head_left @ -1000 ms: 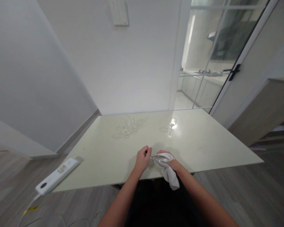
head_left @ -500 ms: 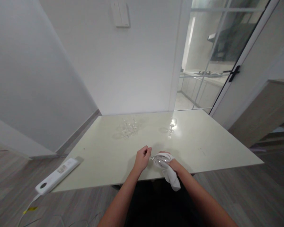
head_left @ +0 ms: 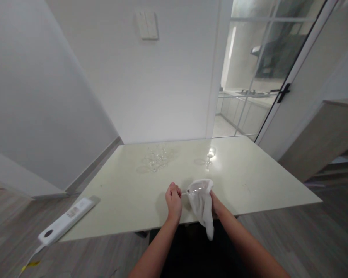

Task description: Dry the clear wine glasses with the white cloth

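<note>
Pale and glossy, the worktop [head_left: 124,200] reaches from the person's body to a plain white wall [head_left: 176,85]. At its near edge, both hands are at a clear stemmed glass held nearly sideways, its bowl [head_left: 197,187] pointing right. The left hand [head_left: 173,200] is curled closed around the foot end of the stem; the right hand [head_left: 214,201] is behind a soft white cloth [head_left: 203,206], so how far open it is cannot be told. A moment ago the cloth was bunched closely around the bowl; now it has spread and hangs down in front, so the left grip probably matters more for steadiness. To the near left lies a long white power strip [head_left: 66,221]. Farther off, a cluster of clear glasses [head_left: 158,159] sits on the left, well apart from one upright stemmed glass [head_left: 210,155] on the right. Beyond stands a glass-paned door [head_left: 253,69].
</note>
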The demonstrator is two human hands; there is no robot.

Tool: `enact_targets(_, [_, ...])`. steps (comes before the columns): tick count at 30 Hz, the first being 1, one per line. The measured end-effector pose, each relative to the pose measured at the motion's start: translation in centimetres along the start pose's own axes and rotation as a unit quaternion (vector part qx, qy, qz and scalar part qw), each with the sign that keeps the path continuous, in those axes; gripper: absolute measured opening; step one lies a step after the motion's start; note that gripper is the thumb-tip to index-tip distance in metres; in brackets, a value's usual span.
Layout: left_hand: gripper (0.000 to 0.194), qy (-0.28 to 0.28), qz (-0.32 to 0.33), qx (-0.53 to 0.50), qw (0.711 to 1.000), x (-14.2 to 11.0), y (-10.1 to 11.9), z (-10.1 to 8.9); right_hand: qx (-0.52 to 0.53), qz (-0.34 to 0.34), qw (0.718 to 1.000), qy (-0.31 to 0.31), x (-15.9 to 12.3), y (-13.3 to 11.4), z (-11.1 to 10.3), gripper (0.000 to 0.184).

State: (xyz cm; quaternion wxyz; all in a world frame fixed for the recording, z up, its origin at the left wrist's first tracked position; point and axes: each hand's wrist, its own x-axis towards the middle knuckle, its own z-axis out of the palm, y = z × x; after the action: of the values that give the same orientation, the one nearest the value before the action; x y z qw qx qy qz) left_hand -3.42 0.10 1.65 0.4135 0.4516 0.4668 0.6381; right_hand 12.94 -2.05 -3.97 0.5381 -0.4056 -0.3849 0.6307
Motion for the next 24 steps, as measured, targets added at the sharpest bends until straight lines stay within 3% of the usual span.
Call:
enact_targets(3, [0.04,-0.019,0.002,0.043,0.999,-0.5,0.0,0.4,-0.014,-0.031,0.999,0.022,0.0,-0.5,0.3,0.057])
enact_targets(6, [0.031,-0.167,0.03,0.11,0.979,-1.3,0.4,0.4,-0.028,-0.068,0.995,0.06,0.1,-1.4,0.8,0.048])
enact_targets(8, [0.022,-0.291,0.07,0.136,0.944,-1.9,0.9,0.3,-0.002,-0.075,0.992,0.097,0.2,-2.0,1.1,0.041])
enact_targets(10, [0.016,-0.364,0.101,0.145,0.914,-2.4,1.4,0.1,0.034,-0.07,0.99,0.119,0.4,-2.6,1.2,0.04])
enact_targets(11, [0.016,-0.369,0.106,0.145,0.912,-2.5,1.6,0.0,0.048,-0.065,0.989,0.123,0.4,-2.8,1.2,0.04])
enact_targets(13, [0.017,-0.325,0.096,0.146,0.929,-2.5,2.0,0.0,0.046,-0.059,0.989,0.13,0.5,-3.1,1.3,0.04])
enact_targets(15, [0.018,-0.262,0.084,0.146,0.95,-2.2,2.3,0.0,-0.018,-0.081,0.987,0.138,0.4,-3.2,1.5,0.035])
enact_targets(17, [0.028,-0.235,0.088,0.135,0.958,-1.9,2.8,0.0,-0.122,-0.125,0.979,0.101,-0.2,-3.3,2.2,0.027])
enact_targets(19, [0.051,-0.241,0.094,0.113,0.959,-1.6,3.4,-0.1,-0.202,-0.163,0.966,0.022,-1.2,-3.3,3.3,0.023])
enact_targets(21, [0.059,-0.265,0.081,0.079,0.958,-1.4,4.1,-0.3,-0.21,-0.158,0.963,-0.054,-2.5,-3.1,4.4,0.029])
enact_targets(24, [0.061,-0.353,0.008,-0.023,0.935,-1.0,4.9,-0.9,-0.121,-0.04,0.981,-0.146,-4.4,-2.7,5.2,0.032])
